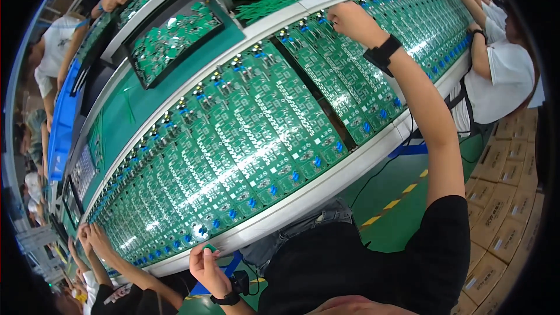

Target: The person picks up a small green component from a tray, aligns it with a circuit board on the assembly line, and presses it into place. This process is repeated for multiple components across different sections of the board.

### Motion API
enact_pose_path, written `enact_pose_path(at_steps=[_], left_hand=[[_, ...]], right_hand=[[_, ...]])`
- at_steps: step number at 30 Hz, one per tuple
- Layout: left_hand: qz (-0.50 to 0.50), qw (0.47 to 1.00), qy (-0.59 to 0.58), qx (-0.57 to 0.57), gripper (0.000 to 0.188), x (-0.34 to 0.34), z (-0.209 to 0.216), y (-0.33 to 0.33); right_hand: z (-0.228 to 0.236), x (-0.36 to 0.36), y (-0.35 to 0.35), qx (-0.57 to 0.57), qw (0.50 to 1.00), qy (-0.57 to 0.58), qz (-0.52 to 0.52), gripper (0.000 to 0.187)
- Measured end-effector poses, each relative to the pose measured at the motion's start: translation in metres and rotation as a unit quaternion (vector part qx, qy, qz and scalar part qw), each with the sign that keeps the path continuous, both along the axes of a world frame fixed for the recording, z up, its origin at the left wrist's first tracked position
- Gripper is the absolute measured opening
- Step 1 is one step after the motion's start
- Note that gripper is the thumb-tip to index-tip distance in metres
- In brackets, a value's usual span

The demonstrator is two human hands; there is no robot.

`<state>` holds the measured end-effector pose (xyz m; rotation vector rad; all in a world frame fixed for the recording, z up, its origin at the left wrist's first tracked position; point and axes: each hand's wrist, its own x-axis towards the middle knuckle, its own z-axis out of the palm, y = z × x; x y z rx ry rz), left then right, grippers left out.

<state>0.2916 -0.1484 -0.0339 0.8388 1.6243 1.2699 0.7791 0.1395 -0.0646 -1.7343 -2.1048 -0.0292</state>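
Observation:
A long row of green circuit boards point(251, 122) lies side by side along a pale-edged line, with blue parts at both ends of the boards. My right hand point(357, 24) reaches across to the far edge of the row. Its fingers are curled and pinched close to the blue and dark parts there; whatever they hold is hidden. Close to the near rail, my left hand point(209, 274) is raised with its fingers closed on a small green piece point(209, 248), apparently a little circuit board. A dark gap point(309, 84) separates two boards left of my right hand.
Beyond the line stands a black tray point(153, 83) heaped with small green boards. Green strips point(274, 4) lie piled behind the rail. Co-workers' hands point(96, 239) work at the far left, others at the upper right. Cartons point(496, 210) are stacked at right; a blue bin point(63, 122) stands left.

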Motion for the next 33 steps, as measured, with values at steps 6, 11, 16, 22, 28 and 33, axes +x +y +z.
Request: enact_pose_path(at_steps=[6, 11, 16, 22, 28, 33], left_hand=[[0.028, 0.999, -0.027, 0.022, 0.013, -0.01, 0.001, -0.008], [0.006, 0.998, -0.051, 0.027, 0.014, -0.016, -0.002, -0.01], [-0.001, 0.998, -0.058, 0.03, 0.014, -0.012, 0.004, -0.002], [0.008, 0.998, 0.008, 0.061, 0.013, 0.007, 0.0, 0.003], [0.029, 0.996, 0.063, 0.062, 0.012, 0.008, -0.016, 0.003], [0.068, 0.994, 0.053, 0.06, 0.011, 0.01, -0.023, 0.003]], right_hand=[[0.017, -0.026, -0.004, -0.036, 0.999, -0.001, -0.021, 0.011], [0.01, -0.017, -0.001, -0.045, 0.998, 0.014, -0.033, 0.015], [0.03, -0.022, -0.024, -0.038, 0.997, 0.039, -0.064, 0.02], [0.025, 0.099, -0.062, -0.055, 0.949, -0.052, -0.305, 0.061], [-0.011, 0.233, -0.094, -0.198, 0.85, 0.004, -0.487, 0.102], [-0.024, 0.272, -0.106, -0.173, 0.825, -0.003, -0.538, 0.105]])
